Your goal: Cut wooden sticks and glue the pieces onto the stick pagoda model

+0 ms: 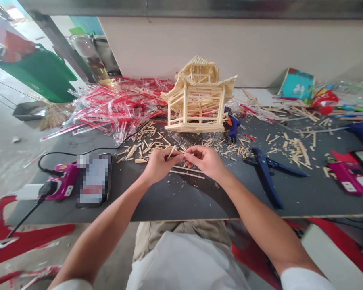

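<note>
Left hand [160,163] pinched short wooden stick [172,151] between thumb and fingers, over middle of table [175,205]. Right hand [207,163] had fingertips pressed together just beside left's; couldn't tell if they gripped anything. Long sticks [187,174] lay beneath. Stick-built pavilion model [196,128] stood upright behind hands, glue gun [233,127] beside it. Blue cutter [265,173] lay right, phone [93,179] left.
</note>
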